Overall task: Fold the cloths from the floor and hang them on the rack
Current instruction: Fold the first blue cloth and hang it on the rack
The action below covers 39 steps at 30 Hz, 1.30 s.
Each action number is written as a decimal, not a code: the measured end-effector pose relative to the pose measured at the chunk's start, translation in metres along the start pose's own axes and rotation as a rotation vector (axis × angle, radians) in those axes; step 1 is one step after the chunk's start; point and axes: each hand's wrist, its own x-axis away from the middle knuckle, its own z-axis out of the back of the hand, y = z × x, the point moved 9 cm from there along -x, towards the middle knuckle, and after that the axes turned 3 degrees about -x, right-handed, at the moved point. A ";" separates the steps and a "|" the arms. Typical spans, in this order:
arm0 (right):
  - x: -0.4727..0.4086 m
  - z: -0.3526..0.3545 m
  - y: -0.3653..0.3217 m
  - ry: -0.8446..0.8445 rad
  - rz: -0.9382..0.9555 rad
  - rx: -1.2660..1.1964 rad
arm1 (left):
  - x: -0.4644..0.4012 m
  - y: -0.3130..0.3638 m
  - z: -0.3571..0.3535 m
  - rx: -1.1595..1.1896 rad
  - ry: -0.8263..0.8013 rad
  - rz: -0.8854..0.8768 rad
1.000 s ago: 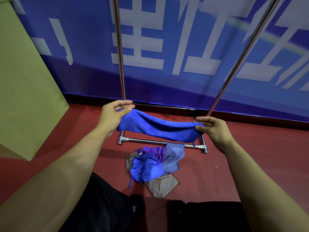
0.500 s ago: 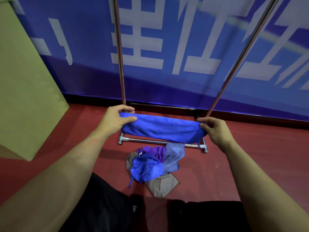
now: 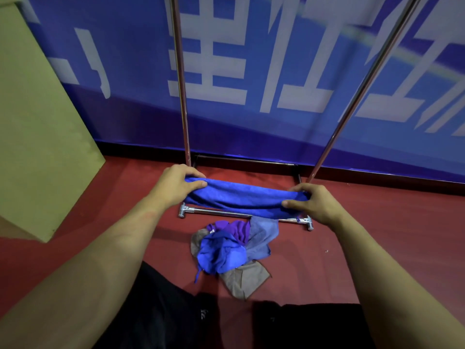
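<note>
The blue banner (image 3: 251, 127) on the wall carried large white characters, cut off by the frame's top edge and too partial to be read.

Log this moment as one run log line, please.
step: folding | left hand and right hand: gripping ends of folded bright blue microfibre cloth | crumpled cloth pile: on red floor | chrome rack: no cloth visible

A rack (image 3: 241, 214) stands against a banner wall (image 3: 276, 71). Before its front base bar, a cloth pile (image 3: 232, 250) lies on the floor (image 3: 364, 235). A board (image 3: 37, 109) leans left of the rack.
</note>
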 end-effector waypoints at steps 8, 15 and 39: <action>0.002 0.005 0.006 0.011 -0.014 -0.002 | -0.001 -0.019 -0.019 0.076 -0.144 0.056; 0.009 0.011 0.013 0.100 -0.116 -0.456 | 0.001 -0.028 -0.016 0.275 -0.114 0.194; 0.011 0.037 -0.001 0.346 -0.040 -0.376 | 0.002 -0.008 0.011 0.501 0.133 0.187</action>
